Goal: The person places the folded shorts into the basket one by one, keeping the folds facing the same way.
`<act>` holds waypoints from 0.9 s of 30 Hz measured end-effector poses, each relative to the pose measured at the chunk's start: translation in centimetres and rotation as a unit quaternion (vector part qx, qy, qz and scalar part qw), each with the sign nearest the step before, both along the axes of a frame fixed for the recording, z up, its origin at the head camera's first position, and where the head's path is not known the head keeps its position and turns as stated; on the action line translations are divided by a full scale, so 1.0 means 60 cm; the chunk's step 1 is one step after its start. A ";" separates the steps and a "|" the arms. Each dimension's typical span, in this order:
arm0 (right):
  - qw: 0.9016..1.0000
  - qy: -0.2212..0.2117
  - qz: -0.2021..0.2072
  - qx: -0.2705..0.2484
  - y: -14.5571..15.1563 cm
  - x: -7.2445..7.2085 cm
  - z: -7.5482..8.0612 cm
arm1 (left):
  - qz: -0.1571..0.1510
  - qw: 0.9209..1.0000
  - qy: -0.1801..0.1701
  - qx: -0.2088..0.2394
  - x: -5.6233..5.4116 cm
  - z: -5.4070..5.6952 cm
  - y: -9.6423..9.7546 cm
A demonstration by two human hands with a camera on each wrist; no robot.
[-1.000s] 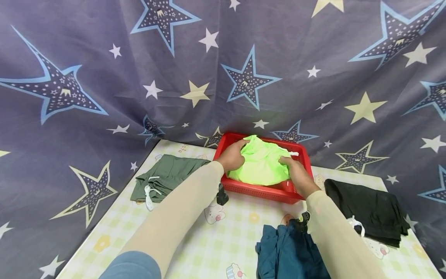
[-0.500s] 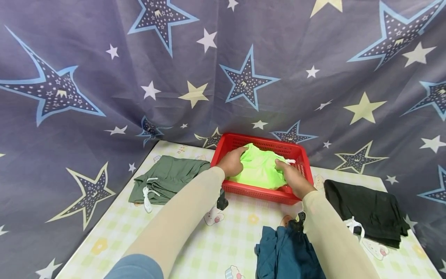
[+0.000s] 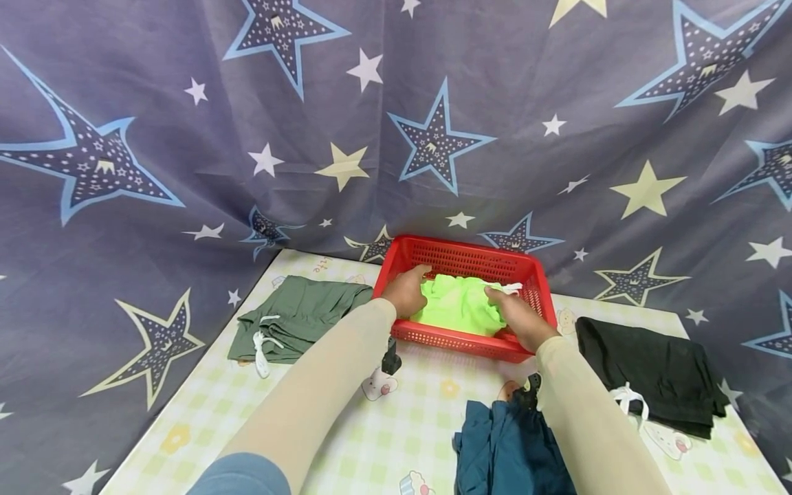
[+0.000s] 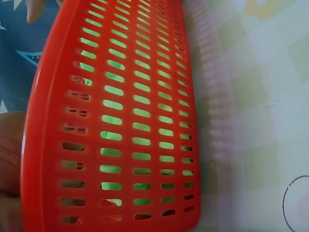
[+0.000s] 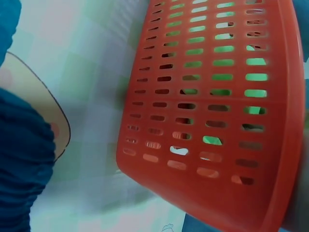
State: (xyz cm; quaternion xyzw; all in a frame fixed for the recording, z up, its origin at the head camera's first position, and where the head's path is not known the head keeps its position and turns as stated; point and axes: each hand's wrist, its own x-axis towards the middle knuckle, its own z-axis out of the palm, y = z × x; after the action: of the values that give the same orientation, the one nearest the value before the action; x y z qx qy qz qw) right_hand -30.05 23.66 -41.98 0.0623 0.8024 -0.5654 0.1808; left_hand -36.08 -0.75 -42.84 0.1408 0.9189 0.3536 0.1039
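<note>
Neon green drawstring shorts [image 3: 460, 306] lie bunched inside a red perforated basket [image 3: 460, 346], a white cord showing at their upper right. My left hand [image 3: 405, 292] reaches over the basket's left side, at the left edge of the shorts, its index fingertip raised just off the fabric. On the other side, my right hand [image 3: 522, 320] pinches the right edge of the shorts, thumb on top. Both wrist views face the basket's slotted wall [image 4: 128, 121], with green cloth [image 5: 222, 77] seen through the slots. The rim hides most of each hand there.
Folded grey-green shorts [image 3: 303, 313] with white cord lie left of the basket. Folded black shorts [image 3: 643, 371] are to the right, and a dark blue garment [image 3: 507, 447] lies in front. A star-patterned curtain [image 3: 346, 124] hangs behind the checked tablecloth [image 3: 365, 440].
The green shorts have come down lower into the basket and their raised top has settled flat. My left index finger has come away from their upper corner. The right hand has shifted slightly left.
</note>
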 end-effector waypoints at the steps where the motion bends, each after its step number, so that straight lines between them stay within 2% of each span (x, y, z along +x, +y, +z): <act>1: 1.000 0.001 0.001 0.002 0.000 0.000 0.000 | -0.001 1.000 -0.003 0.002 0.000 0.001 -0.001; 12: 0.999 0.008 -0.025 -0.040 -0.004 -0.004 0.007 | -0.022 0.999 0.029 -0.028 0.010 0.011 -0.012; 16: 0.999 0.026 -0.033 -0.019 -0.003 0.000 0.007 | -0.029 0.998 0.041 -0.035 0.020 0.013 -0.015; 23: 0.992 0.097 -0.055 0.052 0.001 0.010 0.005 | -0.038 0.997 0.048 -0.053 0.036 0.009 -0.014; 27: 0.989 0.112 -0.077 0.058 0.002 0.015 0.007 | -0.033 0.997 0.047 -0.053 0.043 0.011 -0.012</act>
State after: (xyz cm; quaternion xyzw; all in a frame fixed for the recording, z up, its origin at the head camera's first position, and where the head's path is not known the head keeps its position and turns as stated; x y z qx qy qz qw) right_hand -29.16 23.79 -41.57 0.0706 0.8418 -0.5335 0.0412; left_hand -33.49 -1.49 -42.18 0.1815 0.9352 0.2937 0.0794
